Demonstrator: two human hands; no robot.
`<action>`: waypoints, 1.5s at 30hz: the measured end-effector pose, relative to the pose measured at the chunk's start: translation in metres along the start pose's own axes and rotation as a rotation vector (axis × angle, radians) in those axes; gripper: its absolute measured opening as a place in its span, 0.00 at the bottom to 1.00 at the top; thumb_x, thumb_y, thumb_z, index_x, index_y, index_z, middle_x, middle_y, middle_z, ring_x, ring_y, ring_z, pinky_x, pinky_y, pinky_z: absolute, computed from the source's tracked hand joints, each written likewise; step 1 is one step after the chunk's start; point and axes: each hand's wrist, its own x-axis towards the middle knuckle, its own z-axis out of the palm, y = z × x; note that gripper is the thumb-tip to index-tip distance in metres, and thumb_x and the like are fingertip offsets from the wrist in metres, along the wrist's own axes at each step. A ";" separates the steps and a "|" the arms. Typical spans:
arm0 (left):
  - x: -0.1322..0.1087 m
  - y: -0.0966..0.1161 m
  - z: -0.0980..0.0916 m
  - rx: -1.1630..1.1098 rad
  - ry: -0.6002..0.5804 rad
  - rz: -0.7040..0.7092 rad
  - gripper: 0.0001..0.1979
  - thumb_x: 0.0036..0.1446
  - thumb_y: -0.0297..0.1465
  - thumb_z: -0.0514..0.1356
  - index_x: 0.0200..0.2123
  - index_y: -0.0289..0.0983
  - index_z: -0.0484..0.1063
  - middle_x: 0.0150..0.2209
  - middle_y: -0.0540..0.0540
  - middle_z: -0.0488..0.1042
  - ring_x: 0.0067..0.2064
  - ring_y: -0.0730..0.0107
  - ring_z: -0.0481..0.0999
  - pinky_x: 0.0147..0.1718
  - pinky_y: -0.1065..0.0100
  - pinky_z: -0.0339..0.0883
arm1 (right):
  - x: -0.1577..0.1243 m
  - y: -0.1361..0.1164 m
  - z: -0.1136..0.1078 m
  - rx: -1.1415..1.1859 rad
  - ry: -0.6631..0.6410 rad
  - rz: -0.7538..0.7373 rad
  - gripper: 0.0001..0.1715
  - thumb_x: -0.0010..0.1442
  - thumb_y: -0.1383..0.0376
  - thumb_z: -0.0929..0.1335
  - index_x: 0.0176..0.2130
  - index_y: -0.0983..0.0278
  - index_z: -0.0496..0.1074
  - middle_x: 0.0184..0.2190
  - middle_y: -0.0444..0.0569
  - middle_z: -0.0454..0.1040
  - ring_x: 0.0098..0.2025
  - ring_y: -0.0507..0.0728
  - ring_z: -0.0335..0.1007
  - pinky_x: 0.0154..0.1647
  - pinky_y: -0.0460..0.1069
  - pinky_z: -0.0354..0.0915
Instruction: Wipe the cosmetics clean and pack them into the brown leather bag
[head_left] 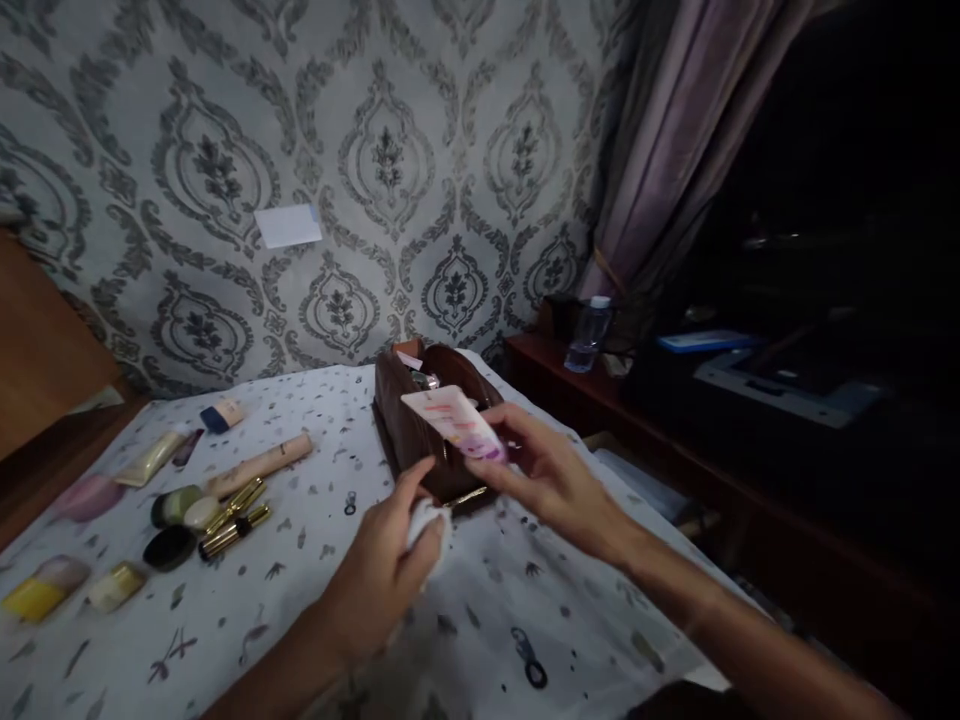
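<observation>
My right hand [547,475] grips a white squeeze tube [454,418] with pink and purple print, fingers along its purple end. The tube is in front of an open brown toiletry bag [405,425], above its near side. Small items show inside the bag's mouth, mostly hidden. Just left of the tube, my left hand [386,560] is closed round a crumpled white tissue or cloth [427,530]. A gold zipper [466,497] shows at the bag's near bottom edge.
Left on the patterned sheet [300,620] lie several cosmetics: a long pink tube [262,465], gold lipsticks [236,530], a pale green tube [150,460], a black round case [169,548] and a yellow container [34,597]. A water bottle [589,335] stands on the dark red ledge [536,365] at right.
</observation>
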 end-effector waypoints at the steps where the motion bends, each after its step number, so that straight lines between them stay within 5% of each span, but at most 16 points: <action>1: 0.010 0.003 0.007 0.004 -0.019 0.006 0.29 0.62 0.39 0.54 0.65 0.39 0.58 0.51 0.40 0.75 0.52 0.56 0.74 0.50 0.59 0.67 | 0.003 -0.002 -0.015 -0.076 0.050 -0.022 0.17 0.58 0.56 0.71 0.44 0.63 0.71 0.36 0.47 0.73 0.36 0.55 0.69 0.37 0.48 0.67; 6: 0.041 -0.008 0.036 0.062 -0.079 0.070 0.22 0.61 0.36 0.56 0.58 0.37 0.66 0.46 0.39 0.79 0.48 0.53 0.78 0.46 0.57 0.71 | 0.020 -0.002 -0.064 -0.217 0.127 -0.016 0.19 0.56 0.52 0.73 0.42 0.62 0.73 0.35 0.47 0.75 0.36 0.56 0.70 0.36 0.49 0.67; 11: 0.033 -0.030 0.048 0.218 -0.044 0.283 0.21 0.62 0.29 0.52 0.58 0.39 0.63 0.54 0.39 0.75 0.52 0.57 0.77 0.49 0.57 0.73 | 0.043 0.002 -0.079 -0.250 0.036 -0.026 0.21 0.54 0.51 0.73 0.42 0.59 0.71 0.35 0.48 0.75 0.36 0.58 0.71 0.36 0.51 0.69; 19: 0.031 -0.044 0.053 0.498 0.054 0.536 0.35 0.49 0.20 0.52 0.63 0.36 0.52 0.47 0.37 0.79 0.45 0.56 0.81 0.32 0.63 0.79 | 0.078 -0.009 -0.076 -0.470 -0.317 -0.129 0.10 0.60 0.57 0.70 0.38 0.62 0.73 0.27 0.41 0.71 0.26 0.51 0.66 0.27 0.46 0.62; 25: 0.034 -0.040 0.053 0.524 0.062 0.542 0.37 0.45 0.20 0.51 0.61 0.34 0.53 0.43 0.36 0.80 0.40 0.57 0.82 0.27 0.65 0.78 | 0.089 -0.018 -0.075 -0.480 -0.457 -0.132 0.08 0.58 0.58 0.71 0.35 0.60 0.76 0.27 0.39 0.70 0.27 0.50 0.65 0.29 0.45 0.61; 34: 0.031 -0.050 0.057 0.456 0.056 0.529 0.40 0.49 0.20 0.52 0.66 0.36 0.48 0.48 0.37 0.79 0.44 0.56 0.81 0.32 0.62 0.79 | 0.080 0.012 -0.054 -0.419 -0.713 -0.151 0.07 0.64 0.65 0.67 0.32 0.62 0.72 0.27 0.41 0.70 0.29 0.50 0.65 0.29 0.45 0.59; 39: 0.030 -0.049 0.058 0.467 0.086 0.524 0.40 0.49 0.21 0.53 0.67 0.37 0.46 0.47 0.36 0.79 0.44 0.56 0.81 0.31 0.62 0.79 | 0.073 0.029 -0.043 -0.463 -0.757 -0.147 0.12 0.67 0.66 0.64 0.31 0.63 0.71 0.27 0.43 0.69 0.28 0.50 0.64 0.30 0.46 0.58; 45: 0.029 -0.045 0.051 0.453 -0.006 0.472 0.39 0.51 0.21 0.54 0.67 0.36 0.47 0.50 0.36 0.78 0.45 0.57 0.81 0.33 0.63 0.79 | 0.063 0.033 -0.041 -0.552 -0.700 -0.163 0.11 0.68 0.64 0.62 0.43 0.63 0.73 0.34 0.47 0.69 0.32 0.52 0.65 0.32 0.46 0.61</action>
